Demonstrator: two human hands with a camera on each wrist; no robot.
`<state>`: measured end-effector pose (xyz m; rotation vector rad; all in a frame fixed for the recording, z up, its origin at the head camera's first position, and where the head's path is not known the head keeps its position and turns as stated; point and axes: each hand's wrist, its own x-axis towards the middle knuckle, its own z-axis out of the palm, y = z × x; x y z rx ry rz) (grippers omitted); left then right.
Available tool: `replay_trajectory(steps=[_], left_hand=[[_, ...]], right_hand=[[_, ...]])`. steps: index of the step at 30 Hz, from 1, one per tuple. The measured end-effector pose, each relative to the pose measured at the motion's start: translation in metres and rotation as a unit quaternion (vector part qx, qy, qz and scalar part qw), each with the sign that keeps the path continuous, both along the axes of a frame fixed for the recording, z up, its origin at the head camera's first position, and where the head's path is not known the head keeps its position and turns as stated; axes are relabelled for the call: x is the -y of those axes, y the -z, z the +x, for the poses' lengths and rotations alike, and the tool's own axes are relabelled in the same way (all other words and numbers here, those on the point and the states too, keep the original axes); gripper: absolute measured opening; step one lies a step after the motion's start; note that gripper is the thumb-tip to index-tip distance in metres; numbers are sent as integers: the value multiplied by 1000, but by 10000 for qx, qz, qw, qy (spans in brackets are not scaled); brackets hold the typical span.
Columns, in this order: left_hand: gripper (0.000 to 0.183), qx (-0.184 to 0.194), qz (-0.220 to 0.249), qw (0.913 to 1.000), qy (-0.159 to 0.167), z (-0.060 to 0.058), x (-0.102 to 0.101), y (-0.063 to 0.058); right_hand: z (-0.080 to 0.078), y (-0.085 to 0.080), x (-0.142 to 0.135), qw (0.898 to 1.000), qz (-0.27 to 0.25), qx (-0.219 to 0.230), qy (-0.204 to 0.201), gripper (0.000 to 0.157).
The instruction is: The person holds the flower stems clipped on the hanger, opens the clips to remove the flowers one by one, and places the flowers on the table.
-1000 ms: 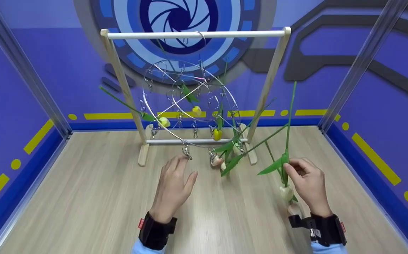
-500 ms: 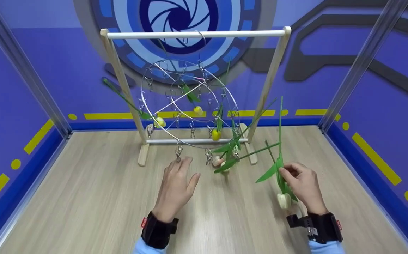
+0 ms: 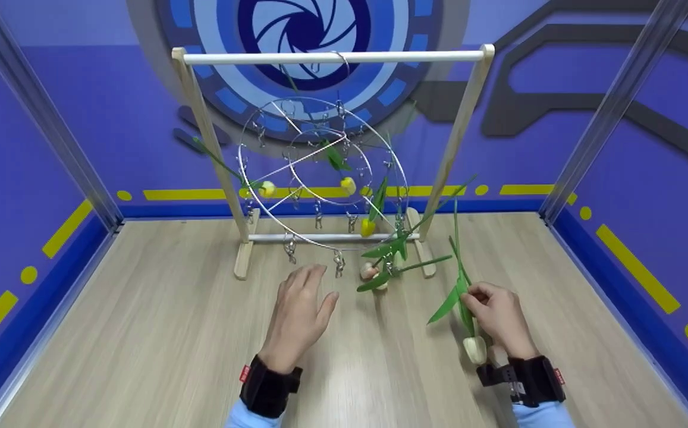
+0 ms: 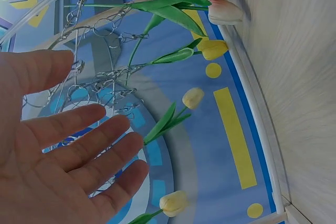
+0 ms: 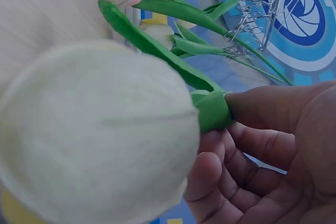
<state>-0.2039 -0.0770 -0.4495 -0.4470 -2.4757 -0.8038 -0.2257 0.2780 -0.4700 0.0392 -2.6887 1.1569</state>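
My right hand point(image 3: 495, 315) pinches a white artificial tulip point(image 3: 474, 350) by its stem and leaves, blossom downward. In the right wrist view the white blossom point(image 5: 100, 135) fills much of the frame, with thumb and fingers on the green leaf base point(image 5: 214, 110). My left hand point(image 3: 299, 315) holds nothing; its fingers are extended in the left wrist view. It is just below the metal clips point(image 3: 339, 263) of a round wire clip hanger point(image 3: 266, 209). Several tulips hang head down from it, among them a yellow one point(image 3: 368, 227) and a pinkish one point(image 3: 369, 270).
The hanger hooks over the white top bar point(image 3: 415, 56) of a wooden stand point(image 3: 465, 131) on the wood-grain table point(image 3: 159, 333). Blue panels point(image 3: 635, 196) enclose the sides and back. Something pale point(image 3: 499, 355) sits beside my right wrist, mostly hidden.
The clip hanger has turned, its front clips shifting left. My right hand has moved left and slightly nearer with the white tulip. The left hand, earlier at a front clip, is now apart from it.
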Motion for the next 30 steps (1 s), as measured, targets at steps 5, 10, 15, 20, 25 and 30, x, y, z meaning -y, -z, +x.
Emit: replay_trajectory(steps=[5,10,15,20,25,30], left_hand=[[44,-25,-28,10000,-19,-1,0,1],[42,-123,-73,9999,-21,-2,1,3],[38,-72,-66,10000,4,-3,0,4],[38,-1,-100,9999,17,-3,0,5],[43,11,-123,9999,47,-3,-1,5],[43,99,-132,9999,47,-3,-1,5]], right_hand=[[-2,5,-2,9994,150,279,-138,10],[-6,11,-3,9981,272,512,-208,11],[-8,16,-2,9975,326,596,-174,9],[-10,19,-1,9966,303,744,-169,12],[-13,22,0,9962,295,795,-193,17],[-15,24,1,9957,481,763,-198,18]])
